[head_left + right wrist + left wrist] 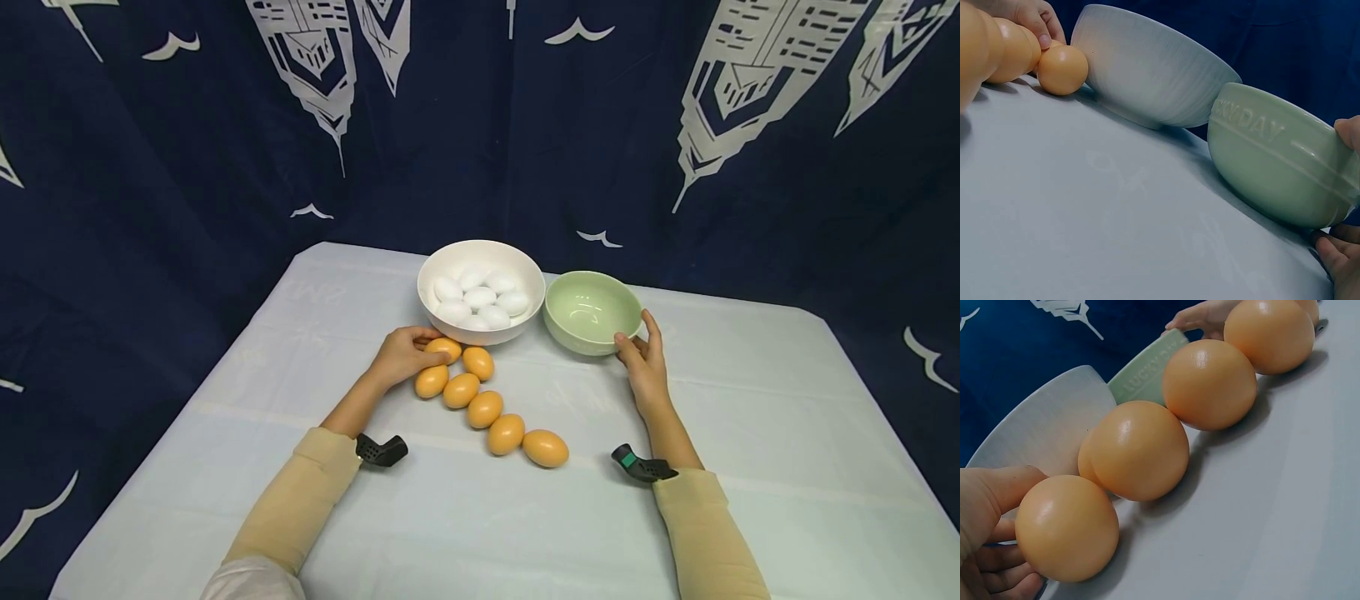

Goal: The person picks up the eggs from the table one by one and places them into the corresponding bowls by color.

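My left hand [405, 358] pinches a brown egg [443, 349] between thumb and fingers, close to the near side of the white bowl [480, 334]. Several more brown eggs [484, 409] lie in a bent row on the table, running toward the near right. White eggs [480, 297] fill the bottom of the white bowl. Beside it stands a green bowl [591, 312] with nothing inside. My right hand [643, 367] grips that bowl's right side, thumb low and a finger near the rim; the right wrist view shows fingers [1335, 256] under its base edge.
A white cloth covers the table [300, 333]. Behind it hangs a dark blue curtain [465, 150] with white building and bird patterns. The two bowls stand side by side toward the table's far edge. Black wrist devices [382, 451] sit on both forearms.
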A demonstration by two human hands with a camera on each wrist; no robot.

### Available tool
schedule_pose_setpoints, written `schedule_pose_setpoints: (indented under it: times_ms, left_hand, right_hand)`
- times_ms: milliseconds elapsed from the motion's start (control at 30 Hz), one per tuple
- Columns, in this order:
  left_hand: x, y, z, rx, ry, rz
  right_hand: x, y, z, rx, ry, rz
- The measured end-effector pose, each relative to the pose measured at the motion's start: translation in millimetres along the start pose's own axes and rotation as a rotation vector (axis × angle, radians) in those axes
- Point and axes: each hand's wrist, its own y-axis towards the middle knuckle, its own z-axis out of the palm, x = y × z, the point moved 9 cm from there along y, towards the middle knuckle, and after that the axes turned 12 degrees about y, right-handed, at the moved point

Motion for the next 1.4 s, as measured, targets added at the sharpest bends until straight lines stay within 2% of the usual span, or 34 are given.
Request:
schedule_pose_setpoints:
  times_ms: [433, 733, 967, 1200, 1400]
  left_hand:
    - [8.7, 0.2, -8.3, -0.061, -0.043, -0.012]
    - [11.1, -5.9, -19.0, -0.1, -0.118, -0.036]
    - [15.9, -12.7, -27.2, -0.129, -0.117, -0.036]
    - [14.6, -20.1, -36.1, -0.147, -0.106, -0.028]
    - [7.4, -24.7, -40.5, -0.134, -0.11, -0.014]
  right_hand:
    - [-2.2, 1.0, -2.0, -0.004, -0.009, 0.018]
    - [0.8, 1.1, -2.3, -0.003, -0.017, 0.009]
    - [0.7, -1.7, -0.6, -0.009, -0.02, 0.012]
    - [2.1, -2.0, 0.3, -0.004, -0.021, 0.006]
    - [1.3, -2.1, -0.1, -0.003, -0.012, 0.012]
